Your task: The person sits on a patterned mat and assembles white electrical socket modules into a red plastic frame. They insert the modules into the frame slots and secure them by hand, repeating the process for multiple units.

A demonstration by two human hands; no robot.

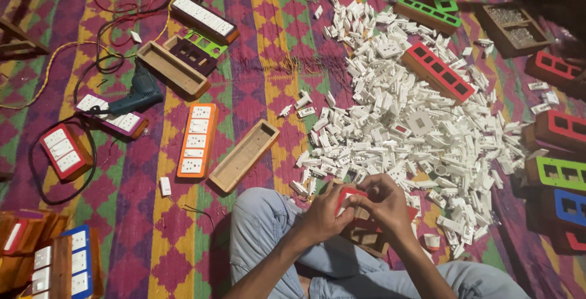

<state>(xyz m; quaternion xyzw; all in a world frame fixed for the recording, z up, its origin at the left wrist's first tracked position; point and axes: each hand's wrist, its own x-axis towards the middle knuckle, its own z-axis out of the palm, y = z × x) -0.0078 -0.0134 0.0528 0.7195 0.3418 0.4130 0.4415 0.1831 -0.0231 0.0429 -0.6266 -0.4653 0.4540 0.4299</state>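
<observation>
Both hands meet just above the person's crossed legs in pale jeans (268, 232). The left hand (323, 213) and the right hand (381, 201) have their fingers curled tight around a red frame (347, 196), which sits on a wooden box (369, 238) held in the lap; the thumbs press on the frame's top face, and no gap shows between fingers and frame.

Just beyond the hands spreads a big heap of white switches (403, 116) — it runs from the knees far up the striped mat (262, 85), with a long red frame (437, 71) lying across its top and stray pieces trailing off its left edge. To the right the way is crowded: a green frame (557, 172), a blue frame (566, 206) and more red ones stand close together at the picture's edge, and a tray of screws (511, 25) sits in the far corner.

To the left of the legs lie an empty wooden box (244, 155) and an orange board (198, 140) fitted with white switches, side by side. Between them and the heap a strip of bare mat is open. Farther left — a blue drill (137, 94), tangled cables and more finished boards; a stack of boards fills the near left corner (67, 265).
</observation>
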